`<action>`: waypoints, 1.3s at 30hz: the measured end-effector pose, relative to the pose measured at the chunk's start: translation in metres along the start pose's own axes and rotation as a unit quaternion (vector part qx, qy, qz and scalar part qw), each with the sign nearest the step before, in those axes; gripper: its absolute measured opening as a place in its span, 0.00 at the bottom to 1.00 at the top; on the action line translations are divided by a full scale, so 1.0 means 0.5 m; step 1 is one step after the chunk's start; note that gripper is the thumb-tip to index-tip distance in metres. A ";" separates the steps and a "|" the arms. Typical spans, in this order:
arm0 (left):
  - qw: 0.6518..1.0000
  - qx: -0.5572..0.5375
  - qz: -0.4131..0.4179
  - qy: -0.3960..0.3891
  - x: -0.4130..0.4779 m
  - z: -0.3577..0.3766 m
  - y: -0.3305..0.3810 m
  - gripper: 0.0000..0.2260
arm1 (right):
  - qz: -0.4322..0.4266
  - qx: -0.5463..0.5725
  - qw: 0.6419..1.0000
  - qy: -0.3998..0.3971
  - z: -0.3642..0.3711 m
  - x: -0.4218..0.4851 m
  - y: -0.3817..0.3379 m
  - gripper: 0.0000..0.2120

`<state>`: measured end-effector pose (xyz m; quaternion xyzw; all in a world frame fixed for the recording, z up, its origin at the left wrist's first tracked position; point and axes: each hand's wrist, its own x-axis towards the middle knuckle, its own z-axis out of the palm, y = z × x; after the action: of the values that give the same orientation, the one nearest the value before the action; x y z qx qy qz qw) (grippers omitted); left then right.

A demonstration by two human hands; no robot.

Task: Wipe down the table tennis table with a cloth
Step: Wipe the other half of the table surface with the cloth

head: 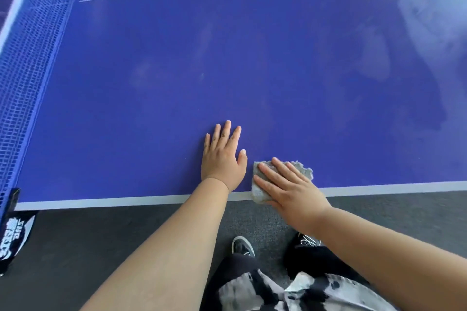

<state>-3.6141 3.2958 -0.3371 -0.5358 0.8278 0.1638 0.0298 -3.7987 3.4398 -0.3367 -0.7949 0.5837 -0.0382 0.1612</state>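
Grey cloth lies at the near edge of the blue table tennis table, pressed under the flat right hand. Left hand rests spread just beside it. Net-post label lettering is possibly unreadable, partly cut off.

left hand flat, palm down, fingers straight; right hand flat just beside it, fingers spread; both arms extended.

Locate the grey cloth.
Head view: the grey fluffy cloth lies under the right hand, over the white near edge of the blue table, right of the left hand.
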 end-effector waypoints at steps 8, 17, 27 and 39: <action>0.993 0.014 -0.115 0.009 -0.110 -0.031 -0.164 0.28 | 0.256 0.121 0.956 0.076 -0.137 0.089 0.055 0.31; 0.981 0.016 -0.180 0.070 -0.048 -0.026 -0.226 0.30 | 0.187 0.006 0.981 0.046 -0.002 0.106 -0.040 0.33; 0.953 -0.054 -0.279 0.101 0.006 -0.049 -0.247 0.29 | 0.401 0.085 0.907 0.093 -0.065 0.213 0.092 0.30; 0.958 -0.011 -0.272 0.087 0.069 -0.056 -0.260 0.32 | 0.035 -0.082 0.996 0.001 0.005 0.206 -0.139 0.35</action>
<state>-3.5087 3.2084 -0.3496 -0.7529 0.6487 0.1111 -0.0043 -3.7021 3.3621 -0.3312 -0.7843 0.6126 0.0148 0.0964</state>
